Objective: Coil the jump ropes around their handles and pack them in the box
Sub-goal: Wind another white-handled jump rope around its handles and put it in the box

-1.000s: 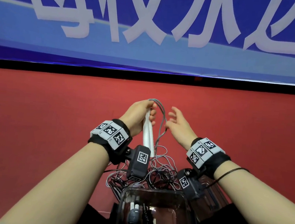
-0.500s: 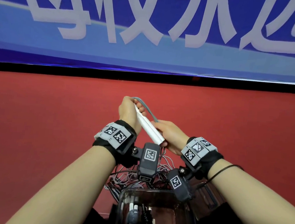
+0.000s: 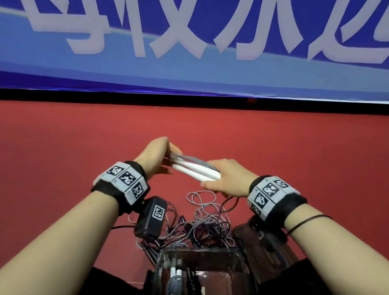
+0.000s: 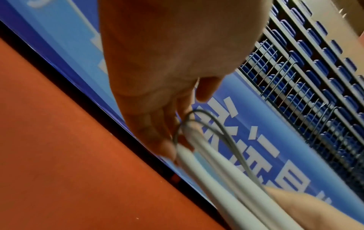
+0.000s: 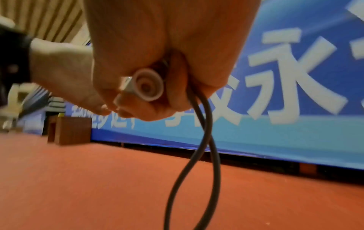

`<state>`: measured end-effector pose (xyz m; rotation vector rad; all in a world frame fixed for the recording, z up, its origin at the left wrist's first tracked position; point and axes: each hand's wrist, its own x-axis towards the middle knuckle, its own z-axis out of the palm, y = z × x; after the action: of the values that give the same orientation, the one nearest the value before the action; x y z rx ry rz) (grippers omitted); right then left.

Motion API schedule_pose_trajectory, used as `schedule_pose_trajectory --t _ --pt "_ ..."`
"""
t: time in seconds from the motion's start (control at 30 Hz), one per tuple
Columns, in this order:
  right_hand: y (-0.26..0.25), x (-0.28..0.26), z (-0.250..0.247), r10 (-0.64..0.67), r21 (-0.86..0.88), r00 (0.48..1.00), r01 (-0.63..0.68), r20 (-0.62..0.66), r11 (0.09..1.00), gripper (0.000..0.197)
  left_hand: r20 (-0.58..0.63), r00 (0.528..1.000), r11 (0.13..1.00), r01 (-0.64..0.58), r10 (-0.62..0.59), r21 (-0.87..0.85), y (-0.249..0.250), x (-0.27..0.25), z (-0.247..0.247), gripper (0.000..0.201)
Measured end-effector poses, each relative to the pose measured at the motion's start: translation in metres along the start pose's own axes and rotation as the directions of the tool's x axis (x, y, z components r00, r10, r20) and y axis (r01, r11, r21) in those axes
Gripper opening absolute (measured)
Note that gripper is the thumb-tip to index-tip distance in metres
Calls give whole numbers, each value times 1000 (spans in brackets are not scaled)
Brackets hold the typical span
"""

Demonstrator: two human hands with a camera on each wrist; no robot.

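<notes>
Both hands hold the white handles [image 3: 196,170]: left hand [image 3: 154,154] pinches one end, right hand [image 3: 227,179] grips the other. Only the right wrist view shows the rope [image 5: 197,155] hanging down.

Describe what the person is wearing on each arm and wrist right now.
Bare forearms, no sleeves. Each wrist carries a black band faced with white square-code tiles; a black camera box with its own code tag hangs below. A thin black hair tie circles the right forearm.
</notes>
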<state>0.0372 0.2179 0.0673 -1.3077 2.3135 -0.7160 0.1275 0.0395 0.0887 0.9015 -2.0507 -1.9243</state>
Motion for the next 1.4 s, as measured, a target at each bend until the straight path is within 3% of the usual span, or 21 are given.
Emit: schedule_pose_trajectory --t 0.1,0.2,0.3,0.43,0.57,0.67,0.73,0.83,0.97,1.03,1.13,1.3,1.4 --pt "6 -5 4 -59 -250 996 73 65 965 26 125 986 973 78 -107 219 -12 -1 -8 44" --pt "2 -5 12 -77 -274 988 112 136 955 20 214 949 865 99 -230 492 -24 -7 1 54" --pt "2 -5 16 -74 -272 982 121 174 955 18 285 922 767 18 -260 642 -32 -13 14 59" --pt "7 -8 9 -48 -157 987 73 156 985 25 379 902 730 -118 -204 673 -30 -17 25 68" --pt "13 -10 3 -25 -45 987 32 156 998 25 371 918 695 -176 -139 697 -32 -18 30 82" --pt "13 -12 -6 9 239 993 -37 119 970 39 331 944 654 -248 -3 714 -28 -18 31 80" --pt "16 -10 -14 98 482 994 -109 48 869 59 331 940 693 -292 81 659 -21 -17 30 76" --pt "22 -5 -22 200 761 980 -137 9 634 59 269 949 776 -293 165 558 -10 -16 29 71" --pt "22 -1 -18 200 830 980 -126 18 543 57 193 961 858 -265 198 440 0 -14 31 53" --pt "19 1 -15 189 841 981 -147 55 521 47 178 966 925 -235 188 299 4 -14 32 48" --pt "14 2 -11 196 758 980 -140 17 637 37 187 969 980 -178 160 84 11 -16 31 53" --pt "12 -1 -8 212 551 976 -145 -59 822 42 141 979 980 -166 150 108 8 -12 24 45" --pt "7 -6 0 148 232 982 -117 -119 966 54 -2 976 959 -214 218 186 5 -5 20 49"
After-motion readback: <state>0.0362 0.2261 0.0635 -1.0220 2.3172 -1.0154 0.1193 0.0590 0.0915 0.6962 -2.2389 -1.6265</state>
